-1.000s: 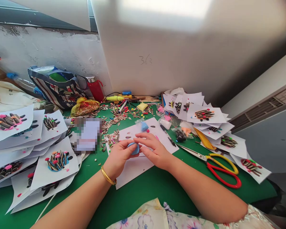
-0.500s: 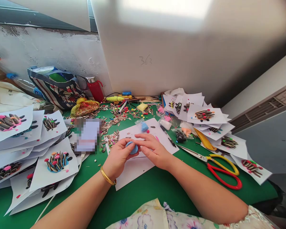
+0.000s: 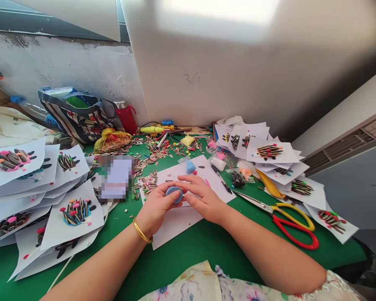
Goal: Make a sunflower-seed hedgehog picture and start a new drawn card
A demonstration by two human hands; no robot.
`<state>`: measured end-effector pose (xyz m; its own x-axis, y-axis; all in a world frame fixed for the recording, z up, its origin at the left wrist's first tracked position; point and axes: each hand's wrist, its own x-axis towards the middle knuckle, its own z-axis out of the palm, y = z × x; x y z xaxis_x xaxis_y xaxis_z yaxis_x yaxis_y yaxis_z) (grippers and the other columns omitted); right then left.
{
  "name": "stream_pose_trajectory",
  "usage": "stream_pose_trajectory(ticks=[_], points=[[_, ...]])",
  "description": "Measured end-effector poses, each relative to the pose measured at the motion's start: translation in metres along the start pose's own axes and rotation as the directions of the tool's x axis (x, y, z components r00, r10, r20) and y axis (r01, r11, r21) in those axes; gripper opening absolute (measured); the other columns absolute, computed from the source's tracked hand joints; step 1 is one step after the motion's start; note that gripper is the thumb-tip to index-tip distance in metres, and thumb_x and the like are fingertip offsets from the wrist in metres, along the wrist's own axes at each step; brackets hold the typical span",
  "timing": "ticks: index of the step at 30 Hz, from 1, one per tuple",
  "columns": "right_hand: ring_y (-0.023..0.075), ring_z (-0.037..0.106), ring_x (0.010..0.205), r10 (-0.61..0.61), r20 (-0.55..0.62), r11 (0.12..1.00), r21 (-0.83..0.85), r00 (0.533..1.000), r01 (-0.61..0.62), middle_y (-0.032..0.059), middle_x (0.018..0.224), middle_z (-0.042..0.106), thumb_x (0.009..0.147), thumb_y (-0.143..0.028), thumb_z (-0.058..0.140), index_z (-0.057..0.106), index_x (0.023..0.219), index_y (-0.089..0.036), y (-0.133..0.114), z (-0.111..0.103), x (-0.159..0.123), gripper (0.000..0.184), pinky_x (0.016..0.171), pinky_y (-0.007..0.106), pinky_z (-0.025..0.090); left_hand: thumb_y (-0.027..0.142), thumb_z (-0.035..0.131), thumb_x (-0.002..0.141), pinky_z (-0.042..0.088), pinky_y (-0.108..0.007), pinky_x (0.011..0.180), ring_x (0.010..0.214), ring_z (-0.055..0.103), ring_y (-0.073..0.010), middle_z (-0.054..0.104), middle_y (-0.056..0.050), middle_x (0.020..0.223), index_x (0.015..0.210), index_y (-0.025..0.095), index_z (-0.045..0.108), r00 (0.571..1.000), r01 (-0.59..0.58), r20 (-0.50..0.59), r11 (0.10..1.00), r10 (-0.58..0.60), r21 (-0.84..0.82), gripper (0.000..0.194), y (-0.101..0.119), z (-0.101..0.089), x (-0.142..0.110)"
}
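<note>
A flattened round of blue modelling clay is pinched between the thumb and fingers of my left hand. My right hand reaches in from the other side with its fingers stretched out and apart, the tips close by the clay's edge and my left fingers. Whether they press on the clay is hard to make out. Beneath both hands lies a white sheet of paper bearing a few small coloured bits. A lump of blue clay in a clear bag rests on its far part.
Left stand stacked cards with sunflower-seed hedgehogs and a phone with a cable. Loose seeds spread behind. Right are scissors, a black pen, bagged black clay and more cards. A red flask stands behind.
The blue clay has turned slightly in my left hand, showing more of its flat face. My right hand has hardly moved.
</note>
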<state>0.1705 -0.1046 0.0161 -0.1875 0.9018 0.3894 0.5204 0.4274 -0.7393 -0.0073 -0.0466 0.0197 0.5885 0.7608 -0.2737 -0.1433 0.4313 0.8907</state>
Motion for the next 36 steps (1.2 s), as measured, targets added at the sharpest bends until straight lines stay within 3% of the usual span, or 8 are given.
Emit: stream_pose_trajectory(ticks=[3,8,13,17,23,28,32,36], points=[[0.0224,0.04,0.133,-0.01,-0.033,1.0,-0.015,0.999,0.009,0.0041,0.141,0.05,0.098,-0.036,0.044,0.054,0.135,-0.033,-0.0002,-0.0009,0.0001,0.038,0.113,0.046,0.032,0.032,0.08,0.072,0.055,-0.029,0.08,0.085,0.065,-0.0146,0.068,-0.005,0.098,0.099,0.018,0.066,0.999,0.004,-0.033,0.999,-0.006,-0.043,0.034,0.0008,0.0015,-0.0004],[0.0234,0.039,0.134,-0.007,0.008,0.998,-0.058,1.0,0.008,0.003,0.143,0.048,0.098,-0.035,0.043,0.058,0.13,-0.033,-0.0026,-0.0008,0.0001,0.035,0.114,0.048,0.029,0.031,0.082,0.07,0.055,-0.03,0.08,0.079,0.065,-0.0122,0.068,-0.001,0.089,0.089,0.018,0.061,0.999,-0.007,-0.035,0.994,0.003,-0.11,0.031,0.0014,0.004,-0.0014],[0.0228,0.041,0.133,-0.009,-0.05,0.999,-0.04,0.999,0.007,0.004,0.142,0.05,0.098,-0.036,0.043,0.057,0.132,-0.033,-0.0035,-0.0015,-0.0002,0.036,0.114,0.048,0.028,0.037,0.078,0.074,0.056,-0.03,0.076,0.079,0.067,-0.0141,0.068,-0.001,0.09,0.092,0.02,0.056,0.999,0.019,-0.036,0.998,-0.022,-0.068,0.033,0.0013,0.0025,-0.0017],[0.0237,0.041,0.133,0.002,-0.025,0.999,-0.054,1.0,-0.004,0.0042,0.141,0.05,0.099,-0.039,0.042,0.067,0.119,-0.031,-0.0037,-0.0024,0.0005,0.033,0.114,0.049,0.029,0.038,0.077,0.075,0.054,-0.025,0.068,0.07,0.067,-0.0118,0.068,0.001,0.081,0.094,0.021,0.052,0.999,0.014,-0.031,0.997,-0.016,-0.08,0.035,0.0008,0.0009,-0.0014],[0.023,0.039,0.135,0.003,-0.029,0.999,-0.048,1.0,-0.004,0.0045,0.141,0.05,0.1,-0.041,0.038,0.059,0.131,-0.032,-0.0033,-0.0035,0.0014,0.039,0.115,0.048,0.027,0.036,0.077,0.076,0.056,-0.029,0.079,0.076,0.068,-0.0131,0.071,-0.003,0.088,0.1,0.019,0.057,1.0,0.027,-0.009,0.994,-0.028,-0.109,0.036,0.0029,0.0036,-0.0022],[0.0232,0.039,0.134,-0.008,-0.018,0.997,-0.074,1.0,0.006,0.0036,0.143,0.049,0.099,-0.038,0.041,0.06,0.128,-0.033,-0.0022,-0.0017,0.0005,0.035,0.114,0.048,0.028,0.034,0.077,0.076,0.056,-0.029,0.08,0.076,0.068,-0.0124,0.07,-0.002,0.082,0.095,0.019,0.057,0.999,0.016,-0.041,0.987,-0.022,-0.159,0.032,0.0029,0.0044,-0.0024],[0.0233,0.043,0.131,-0.015,-0.1,0.999,-0.052,0.995,0.01,0.0067,0.138,0.052,0.098,-0.038,0.044,0.06,0.126,-0.029,-0.0015,-0.0014,0.0005,0.034,0.112,0.048,0.032,0.041,0.071,0.08,0.056,-0.028,0.072,0.075,0.068,-0.0136,0.069,-0.003,0.09,0.097,0.02,0.058,0.999,0.018,-0.035,0.991,-0.023,-0.133,0.03,0.0026,0.0037,-0.0031],[0.0241,0.047,0.125,0.023,-0.175,0.998,-0.059,0.984,-0.034,0.0087,0.125,0.059,0.091,-0.039,0.057,0.065,0.109,-0.026,-0.0026,-0.0008,0.0016,0.024,0.109,0.047,0.035,0.047,0.064,0.084,0.056,-0.029,0.071,0.078,0.066,-0.0147,0.067,-0.002,0.09,0.112,0.024,0.059,0.999,-0.018,-0.043,0.997,0.015,-0.08,0.037,0.0016,0.0037,-0.0045]])
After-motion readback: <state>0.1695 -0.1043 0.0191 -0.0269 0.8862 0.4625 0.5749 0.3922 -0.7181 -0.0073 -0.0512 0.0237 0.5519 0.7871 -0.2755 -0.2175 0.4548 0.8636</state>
